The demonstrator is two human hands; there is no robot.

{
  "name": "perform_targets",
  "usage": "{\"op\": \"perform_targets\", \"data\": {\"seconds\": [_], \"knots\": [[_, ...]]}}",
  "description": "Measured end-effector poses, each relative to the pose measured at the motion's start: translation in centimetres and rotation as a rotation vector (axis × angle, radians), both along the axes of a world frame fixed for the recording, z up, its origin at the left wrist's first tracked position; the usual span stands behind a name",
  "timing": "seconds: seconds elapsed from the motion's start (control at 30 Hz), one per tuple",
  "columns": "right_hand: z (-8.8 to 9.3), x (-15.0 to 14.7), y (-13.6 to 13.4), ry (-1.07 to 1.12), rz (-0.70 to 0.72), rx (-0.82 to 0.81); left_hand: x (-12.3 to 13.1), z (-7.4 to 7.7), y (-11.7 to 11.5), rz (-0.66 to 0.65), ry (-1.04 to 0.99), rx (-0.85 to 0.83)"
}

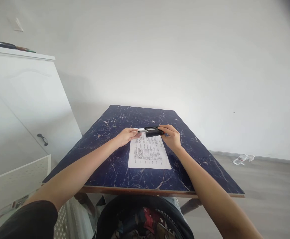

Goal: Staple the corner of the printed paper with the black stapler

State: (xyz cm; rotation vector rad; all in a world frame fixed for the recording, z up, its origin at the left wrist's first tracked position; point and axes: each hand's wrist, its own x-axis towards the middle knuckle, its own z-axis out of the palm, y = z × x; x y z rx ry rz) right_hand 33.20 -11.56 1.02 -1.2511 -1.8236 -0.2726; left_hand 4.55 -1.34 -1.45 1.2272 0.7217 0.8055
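A black stapler (154, 133) is held over the table, its upper and lower parts spread apart and a slim silver metal piece projecting to the left. My right hand (172, 136) is closed around the stapler's right end. At the other side, my left hand (128, 136) pinches the silver piece between its fingertips; whether anything small is also in them cannot be made out. Below both hands lies a printed sheet of paper (148, 155), its far edge partly covered by the stapler and the left fingers.
The dark blue marble-patterned table (97, 162) has a small grey piece (114, 126) on it, left of the paper. A white cabinet (23, 89) stands at the left, and a pale wall rises behind. A clear plastic package (243, 159) lies on the floor at right.
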Motion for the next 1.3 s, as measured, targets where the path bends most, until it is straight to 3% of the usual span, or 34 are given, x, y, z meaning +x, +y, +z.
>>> {"op": "perform_targets", "data": {"seconds": [0.2,0.37,0.47,0.63,0.7,0.83,0.9,1.03,1.17,1.3], "knots": [[0.0,0.1,0.3,0.190,-0.064,-0.016,-0.1,0.6,-1.1,0.155,0.074,0.201],[-0.8,0.1,1.2,0.438,-0.032,-0.384,-0.3,2.5,-3.0,0.282,0.023,0.517],[-1.4,-0.2,1.4,0.501,0.041,-0.585,-0.3,3.3,-3.9,0.270,0.042,0.617],[-1.9,-0.6,1.5,0.465,0.148,-0.733,0.1,3.7,-5.0,0.167,0.120,0.626],[-1.6,-0.5,1.5,0.379,0.145,-0.713,0.3,3.7,-5.4,0.132,0.146,0.622],[-0.4,-0.6,1.0,0.362,0.183,-0.441,0.7,3.6,-5.7,0.095,0.170,0.621],[0.2,-1.3,0.6,0.442,0.335,-0.390,0.9,3.4,-5.8,0.076,0.167,0.619],[0.7,-3.4,-0.3,0.468,0.641,-0.456,1.4,3.0,-6.1,0.029,0.164,0.629],[0.9,-4.4,-0.8,0.395,0.641,-0.430,1.8,2.9,-6.5,-0.051,0.157,0.627],[0.8,-3.2,-0.3,0.442,0.534,-0.402,1.0,4.0,-5.6,-0.073,0.205,0.682]]}}
